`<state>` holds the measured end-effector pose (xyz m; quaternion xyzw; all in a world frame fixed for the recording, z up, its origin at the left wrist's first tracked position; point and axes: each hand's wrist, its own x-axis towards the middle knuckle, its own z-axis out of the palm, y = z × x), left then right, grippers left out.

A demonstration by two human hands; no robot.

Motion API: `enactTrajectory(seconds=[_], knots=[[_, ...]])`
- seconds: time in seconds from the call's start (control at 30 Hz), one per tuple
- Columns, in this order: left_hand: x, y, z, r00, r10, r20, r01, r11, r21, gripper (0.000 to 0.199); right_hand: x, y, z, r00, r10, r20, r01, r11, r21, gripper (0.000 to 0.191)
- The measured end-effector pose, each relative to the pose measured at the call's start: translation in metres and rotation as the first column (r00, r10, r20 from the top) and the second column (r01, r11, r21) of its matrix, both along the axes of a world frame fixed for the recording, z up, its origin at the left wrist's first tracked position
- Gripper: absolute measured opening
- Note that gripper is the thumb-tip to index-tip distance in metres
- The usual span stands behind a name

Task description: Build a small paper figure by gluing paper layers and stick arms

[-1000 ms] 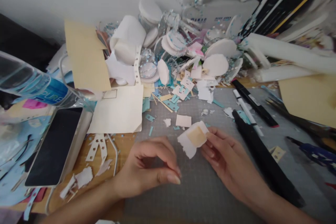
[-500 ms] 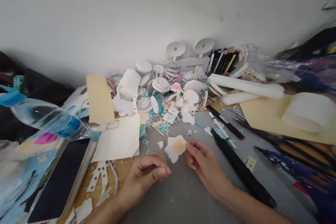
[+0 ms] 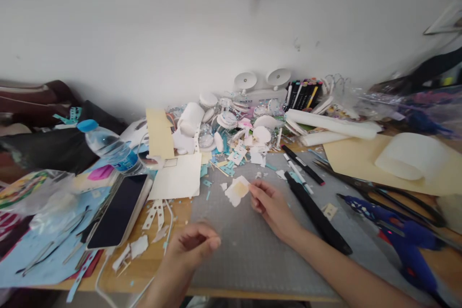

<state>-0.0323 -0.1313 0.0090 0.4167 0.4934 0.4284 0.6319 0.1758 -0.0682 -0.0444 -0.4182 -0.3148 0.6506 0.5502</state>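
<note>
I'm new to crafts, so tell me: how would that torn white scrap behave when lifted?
The torn white scrap looks thin and small, so probably light. Pinched at one edge by the right hand, it shows no clear droop, so may be fairly stiff. Its ragged edge suggests it could tear easily.

A small white paper scrap with ragged, torn edges (image 3: 234,195) is held out nearly flat over a grey gridded mat (image 3: 260,264), just below the centre of the view, towards six o'clock. A pale yellow, roughly square patch (image 3: 240,188) is seen on it, set towards two o'clock. The scrap is pinched at its three o'clock edge; its finer surface detail is blurred.
</note>
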Motion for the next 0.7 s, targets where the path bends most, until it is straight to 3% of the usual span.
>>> enactTrajectory(seconds=[0.2, 0.33, 0.7], knots=[[0.002, -0.03, -0.014, 0.977, 0.139, 0.163, -0.137, 0.99, -0.023, 0.032, 0.002, 0.002, -0.01, 0.997, 0.047, 0.067, -0.05, 0.998, 0.043, 0.02], [0.005, -0.04, -0.019, 0.973, 0.144, 0.179, -0.142, 0.99, -0.026, 0.032, 0.004, 0.005, -0.015, 0.99, 0.07, 0.122, -0.075, 0.997, 0.033, 0.024], [0.008, -0.029, -0.015, 0.959, 0.25, 0.13, -0.245, 0.968, -0.055, 0.041, 0.004, 0.0, -0.018, 0.99, 0.078, 0.117, -0.084, 0.995, 0.052, 0.022]])
